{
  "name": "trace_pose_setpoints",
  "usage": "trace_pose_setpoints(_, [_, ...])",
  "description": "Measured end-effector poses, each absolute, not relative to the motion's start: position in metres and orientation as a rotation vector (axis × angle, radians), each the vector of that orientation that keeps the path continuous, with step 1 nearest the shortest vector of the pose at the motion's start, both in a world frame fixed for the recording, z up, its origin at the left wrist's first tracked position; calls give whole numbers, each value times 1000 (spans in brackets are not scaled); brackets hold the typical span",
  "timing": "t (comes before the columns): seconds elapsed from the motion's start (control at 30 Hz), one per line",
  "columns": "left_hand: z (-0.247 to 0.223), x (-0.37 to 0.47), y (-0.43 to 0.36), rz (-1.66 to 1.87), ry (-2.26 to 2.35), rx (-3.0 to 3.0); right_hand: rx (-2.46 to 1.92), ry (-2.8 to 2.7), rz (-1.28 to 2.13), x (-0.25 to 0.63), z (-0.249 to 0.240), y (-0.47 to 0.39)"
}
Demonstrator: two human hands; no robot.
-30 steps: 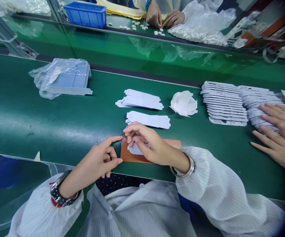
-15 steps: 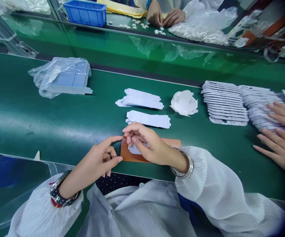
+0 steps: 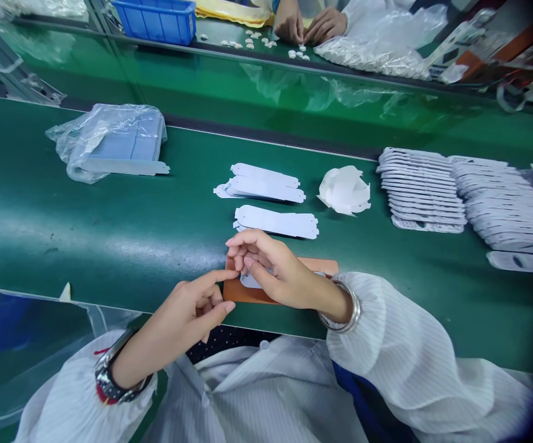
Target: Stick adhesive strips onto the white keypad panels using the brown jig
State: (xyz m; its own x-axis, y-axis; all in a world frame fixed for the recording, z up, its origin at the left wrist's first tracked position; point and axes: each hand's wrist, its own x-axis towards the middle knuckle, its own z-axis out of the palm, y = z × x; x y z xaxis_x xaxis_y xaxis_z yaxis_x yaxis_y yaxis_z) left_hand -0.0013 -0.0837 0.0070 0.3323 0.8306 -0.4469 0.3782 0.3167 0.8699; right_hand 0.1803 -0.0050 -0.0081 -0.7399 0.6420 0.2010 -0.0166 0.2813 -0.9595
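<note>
An orange-brown board (image 3: 315, 266) lies on the green bench near its front edge, with a flat white panel (image 3: 249, 281) on it. My right hand (image 3: 278, 271) rests over the panel and covers most of it. Its fingers are loosely curled, the thumb stands apart from them, and I see nothing held. My left hand (image 3: 202, 301) reaches in from the left, index finger stretched to the panel's left end, thumb apart by the board's lower left corner. Just beyond the board lies a small stack of white strips (image 3: 278, 221).
More white strips (image 3: 266, 184) and a pile of peeled white paper (image 3: 344, 191) lie farther back. Rows of white panels (image 3: 423, 191) stand on the right. A plastic-wrapped stack (image 3: 123, 135) sits at the left. Across the divider, another person's hands (image 3: 310, 27) handle small white pieces near a blue bin (image 3: 156, 21).
My left index finger has moved slightly right and down, from the board's upper left corner to the panel's end. Another person's hands at the right have left the view, uncovering a white panel there.
</note>
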Motion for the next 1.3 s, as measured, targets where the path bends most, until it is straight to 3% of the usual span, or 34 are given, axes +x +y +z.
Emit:
trace_pose_setpoints(0.43, [7, 3, -89, 445, 1334, 1331, -691, -2089, 1415, 183, -3, -3])
trace_pose_setpoints(1.13, [11, 2, -92, 411, 1291, 1261, -646, -1979, 1560, 184, -6, -5])
trace_pose_setpoints(1.3, [7, 2, -91, 414, 1278, 1266, -850, -2102, 1229, 184, 3, -22])
